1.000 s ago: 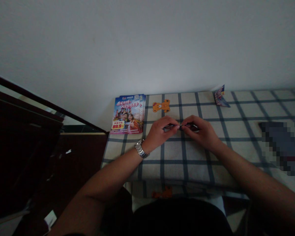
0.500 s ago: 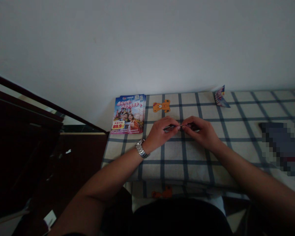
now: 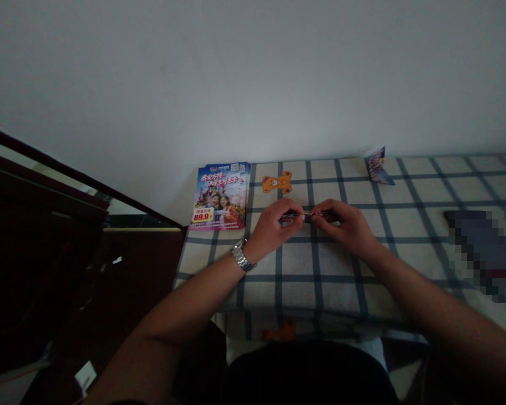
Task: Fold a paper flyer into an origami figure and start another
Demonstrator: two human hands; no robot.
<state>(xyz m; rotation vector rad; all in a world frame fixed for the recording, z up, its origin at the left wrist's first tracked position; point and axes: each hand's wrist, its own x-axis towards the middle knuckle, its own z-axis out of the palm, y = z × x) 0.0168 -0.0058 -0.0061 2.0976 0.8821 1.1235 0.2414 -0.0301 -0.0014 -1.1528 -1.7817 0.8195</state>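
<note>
Nearest the camera, both forearms reach out over the front edge of the surface, which is covered in a checked cloth. A metal watch sits on the left wrist. The left hand and right hand meet just above the cloth, and the fingers of each are closed in a pinch on one end of a folded paper strip. The strip is narrow, dark and printed, and it lies level between the hands, near the middle of the surface.

The work looks like pressing a crease. I would judge it goes best with both pinches even, the long edges lined up, and the strip low against the cloth so it cannot twist.

Nothing crowds the hands. A blurred dark thing lies well apart to the right. A stack of flyers rests at the far left corner, with a printed bear on the cloth just beside it. A small folded paper piece stands at the far edge against the wall, clear of the work.
</note>
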